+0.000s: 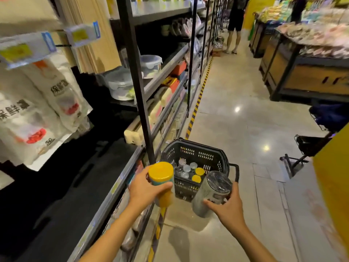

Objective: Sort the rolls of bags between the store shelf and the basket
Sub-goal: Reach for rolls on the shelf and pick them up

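Holding yellow roll [161, 178] in your left hand [143, 188], grey roll [211, 193] in right hand [229, 208], fingers curled round each; several rolls left in basket [204, 154]; shelf [75, 186] bare: sorting barely begun.

Counts, as far as the blur allows. Hands: 2, left hand [143, 188] and right hand [229, 207]. Rolls held: 2, one yellow roll [160, 172] lower centre, one grey roll [207, 191] right of it. 1 basket [196, 146]. Inside it: 2 yellow-topped rolls [199, 171], roughly 5 clear-topped rolls [186, 168], exact number unclear. Upper left: 2 price tags [83, 34], 2 readable hanging bag packs [60, 89]. On the shelf [166, 67]: 2 lidded clear containers [151, 63]. Top of frame: 1 person [235, 21].
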`<state>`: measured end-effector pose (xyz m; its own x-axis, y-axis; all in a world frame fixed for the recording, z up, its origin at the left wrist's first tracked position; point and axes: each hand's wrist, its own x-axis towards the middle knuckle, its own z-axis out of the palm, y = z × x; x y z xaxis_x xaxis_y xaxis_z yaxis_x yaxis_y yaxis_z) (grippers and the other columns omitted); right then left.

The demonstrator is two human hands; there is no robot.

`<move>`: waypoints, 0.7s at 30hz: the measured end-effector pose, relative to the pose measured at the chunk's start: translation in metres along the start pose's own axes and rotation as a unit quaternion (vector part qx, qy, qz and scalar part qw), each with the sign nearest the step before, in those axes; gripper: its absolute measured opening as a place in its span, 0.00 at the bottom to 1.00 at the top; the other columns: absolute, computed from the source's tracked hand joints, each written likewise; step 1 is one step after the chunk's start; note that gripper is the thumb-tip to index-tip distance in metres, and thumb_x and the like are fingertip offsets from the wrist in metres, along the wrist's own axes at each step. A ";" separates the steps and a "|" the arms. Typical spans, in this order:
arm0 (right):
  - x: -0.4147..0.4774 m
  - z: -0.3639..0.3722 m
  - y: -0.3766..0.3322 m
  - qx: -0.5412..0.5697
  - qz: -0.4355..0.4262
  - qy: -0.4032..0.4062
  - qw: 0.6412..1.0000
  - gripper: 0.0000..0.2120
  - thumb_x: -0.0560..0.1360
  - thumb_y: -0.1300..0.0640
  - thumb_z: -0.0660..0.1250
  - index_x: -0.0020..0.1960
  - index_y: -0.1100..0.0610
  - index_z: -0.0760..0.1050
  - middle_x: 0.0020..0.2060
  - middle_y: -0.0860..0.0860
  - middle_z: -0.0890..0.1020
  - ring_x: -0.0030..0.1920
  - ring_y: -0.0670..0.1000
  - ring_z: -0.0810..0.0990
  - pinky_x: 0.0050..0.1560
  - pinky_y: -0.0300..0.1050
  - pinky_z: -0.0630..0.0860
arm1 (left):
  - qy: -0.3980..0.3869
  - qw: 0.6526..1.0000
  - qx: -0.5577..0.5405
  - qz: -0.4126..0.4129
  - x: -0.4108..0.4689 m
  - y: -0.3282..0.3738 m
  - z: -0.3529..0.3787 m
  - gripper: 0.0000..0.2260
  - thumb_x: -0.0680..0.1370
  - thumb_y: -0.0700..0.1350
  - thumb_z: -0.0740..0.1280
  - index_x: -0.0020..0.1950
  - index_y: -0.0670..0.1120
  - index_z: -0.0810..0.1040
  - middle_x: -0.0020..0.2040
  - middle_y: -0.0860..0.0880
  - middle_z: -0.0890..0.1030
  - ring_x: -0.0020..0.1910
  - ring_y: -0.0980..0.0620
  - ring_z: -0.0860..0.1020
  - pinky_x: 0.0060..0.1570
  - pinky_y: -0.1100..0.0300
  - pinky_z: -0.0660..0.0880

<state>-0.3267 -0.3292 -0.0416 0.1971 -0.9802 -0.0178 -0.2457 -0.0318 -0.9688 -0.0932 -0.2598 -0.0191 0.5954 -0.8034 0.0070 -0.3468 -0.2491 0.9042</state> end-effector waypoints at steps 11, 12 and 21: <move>0.133 0.034 0.023 -0.012 0.054 0.041 0.998 0.36 0.58 0.64 0.81 0.59 0.51 0.67 0.47 0.38 0.77 0.44 0.35 0.77 0.40 0.31 0.76 | -0.029 0.999 -0.009 -0.029 0.148 -0.020 0.040 0.27 0.58 0.48 0.82 0.54 0.56 0.75 0.47 0.59 0.80 0.49 0.59 0.79 0.53 0.56 0.78; 0.148 0.037 0.028 -0.019 0.059 0.040 0.997 0.36 0.58 0.64 0.81 0.59 0.51 0.67 0.47 0.38 0.77 0.44 0.36 0.77 0.44 0.33 0.76 | -0.029 0.999 -0.013 -0.040 0.162 -0.023 0.047 0.28 0.58 0.46 0.82 0.54 0.55 0.75 0.47 0.59 0.80 0.49 0.59 0.79 0.53 0.56 0.78; 0.300 0.074 0.068 -0.078 0.064 -0.031 0.994 0.35 0.57 0.64 0.81 0.56 0.46 0.67 0.52 0.50 0.78 0.52 0.49 0.77 0.54 0.41 0.72 | 0.004 0.992 0.012 -0.125 0.279 -0.047 0.111 0.31 0.59 0.42 0.82 0.59 0.47 0.74 0.49 0.50 0.78 0.52 0.49 0.77 0.52 0.56 0.74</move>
<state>-0.2142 -0.6111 -0.1313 0.2121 -0.9643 -0.1587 -0.4157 0.0580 -0.9077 0.0090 -0.5325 -0.1076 0.6702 -0.7110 -0.2129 -0.2054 -0.4533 0.8674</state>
